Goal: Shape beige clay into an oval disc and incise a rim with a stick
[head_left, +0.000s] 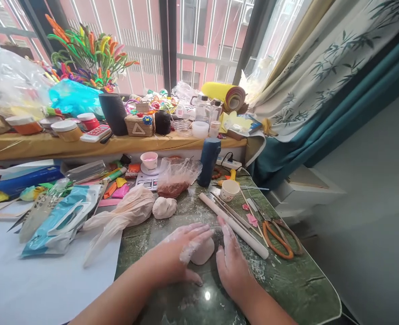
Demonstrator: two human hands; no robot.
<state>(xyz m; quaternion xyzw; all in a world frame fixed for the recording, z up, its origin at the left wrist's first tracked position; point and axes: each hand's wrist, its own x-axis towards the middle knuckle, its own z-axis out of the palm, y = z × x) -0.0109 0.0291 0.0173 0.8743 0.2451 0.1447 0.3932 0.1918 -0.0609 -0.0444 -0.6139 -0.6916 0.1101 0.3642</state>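
Observation:
A flattened round of white dough or clay (203,253) lies on the dark green table between my hands. Over its left edge rests my left hand (182,248), fingers stretched out and dusted with white powder. Just right of the round, my right hand (231,262) stands on its side with fingers extended, a small gap from it. A white rolling pin (233,225) lies beyond my right hand. Behind my left hand sits a white lump of the same-looking material (164,207).
Scissors (278,239), thin sticks and a paper cup (229,190) are at the right. A dark blue bottle-shaped object (209,162) stands behind. Left are a plastic bag (132,205), a blue packet (62,221) and white paper (67,280). Jars and crafts crowd the windowsill (179,143).

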